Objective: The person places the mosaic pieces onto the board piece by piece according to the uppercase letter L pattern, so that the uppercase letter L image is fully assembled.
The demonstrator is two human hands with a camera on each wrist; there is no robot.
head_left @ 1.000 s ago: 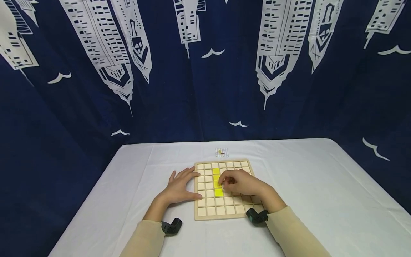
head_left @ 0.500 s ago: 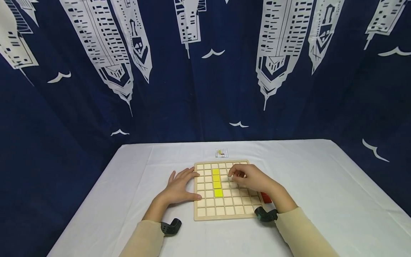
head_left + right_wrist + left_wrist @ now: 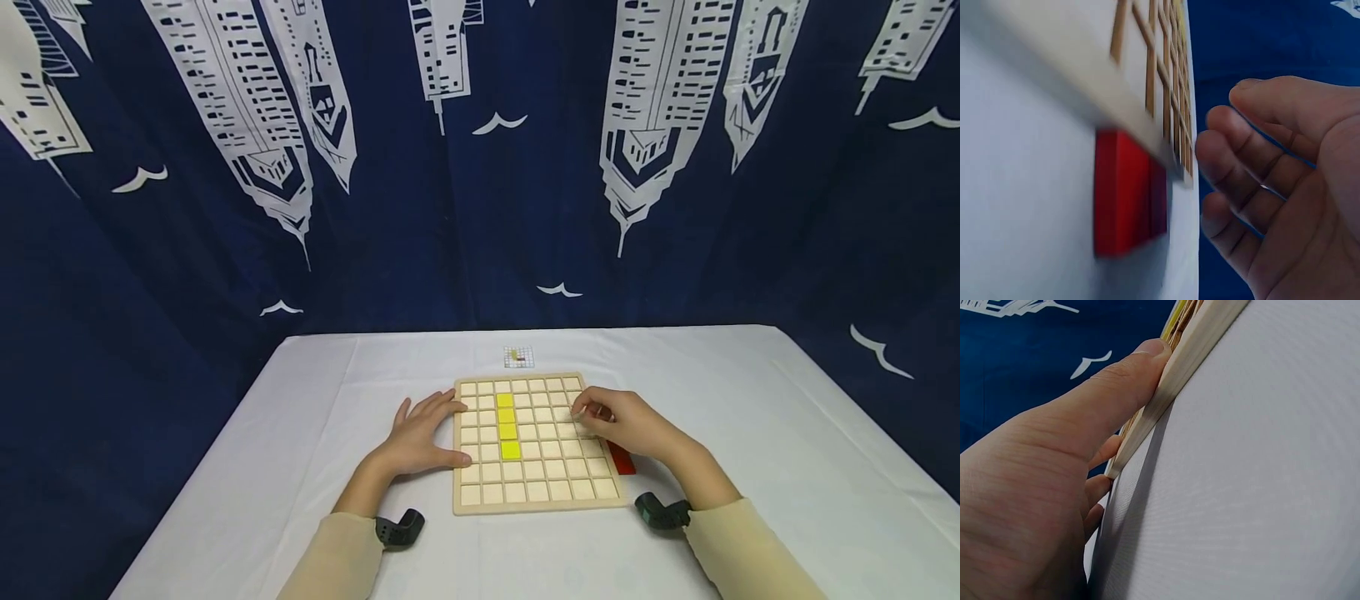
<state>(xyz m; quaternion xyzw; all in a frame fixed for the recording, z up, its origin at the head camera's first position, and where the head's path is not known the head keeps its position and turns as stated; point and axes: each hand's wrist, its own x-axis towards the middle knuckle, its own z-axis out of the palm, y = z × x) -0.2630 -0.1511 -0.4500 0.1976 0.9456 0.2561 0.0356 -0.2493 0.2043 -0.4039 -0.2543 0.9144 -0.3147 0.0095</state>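
A wooden grid board (image 3: 525, 507) lies on the white cloth, with a column of yellow square tiles (image 3: 508, 431) set in its cells. My left hand (image 3: 416, 440) rests at the board's left edge, fingers spread. In the left wrist view its thumb (image 3: 1150, 353) presses on the wooden rim. Over the right side of the board hovers my right hand (image 3: 626, 423), fingers loosely bent. In the right wrist view nothing shows between those fingers (image 3: 1229, 162). Below the hand, red pieces (image 3: 1124, 194) lie against the board's right edge, partly hidden by the hand in the head view.
Behind the board lies a small printed card (image 3: 518, 357) with a grid and coloured squares. A dark blue curtain (image 3: 465, 250) with white buildings and birds hangs beyond the table's far edge. Each wrist wears a black device (image 3: 400, 529).
My right hand has moved right, away from the yellow tiles toward the board's right edge, uncovering the tiles and the red pieces. The left hand has stayed in place.
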